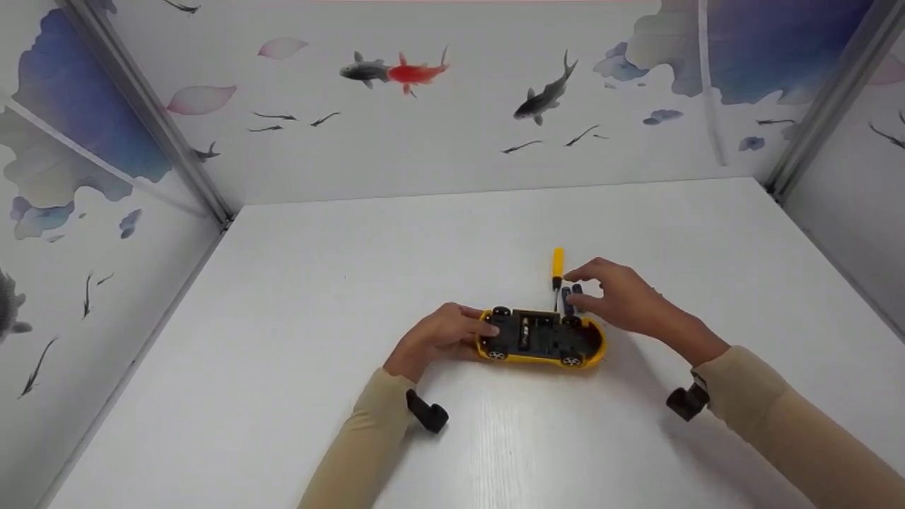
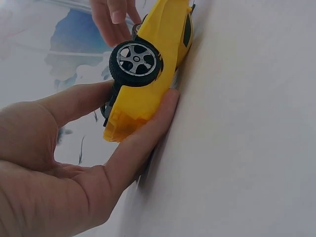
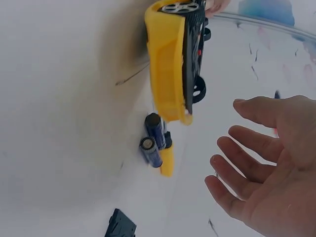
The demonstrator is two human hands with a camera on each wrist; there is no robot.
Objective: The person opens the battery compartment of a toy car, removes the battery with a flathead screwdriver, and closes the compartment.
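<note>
A yellow toy car (image 1: 541, 339) lies upside down with its black underside and wheels facing up. An open recess in that underside holds a dark cylinder. My left hand (image 1: 449, 329) grips one end of the car, thumb on the underside and fingers beneath the yellow body (image 2: 148, 98). Off the other end, my right hand (image 1: 626, 297) hovers with fingers spread and nothing in them, as the right wrist view (image 3: 269, 168) shows. Two dark blue batteries (image 3: 154, 129) lie beside the car under that hand. Next to them is a screwdriver (image 1: 558, 265) with a yellow handle.
A small dark plastic piece (image 3: 121, 224) lies on the white table in the right wrist view. A thin antenna wire (image 3: 132, 75) sticks out from the car. White panels (image 1: 452, 141) printed with fish enclose the table at the back and sides.
</note>
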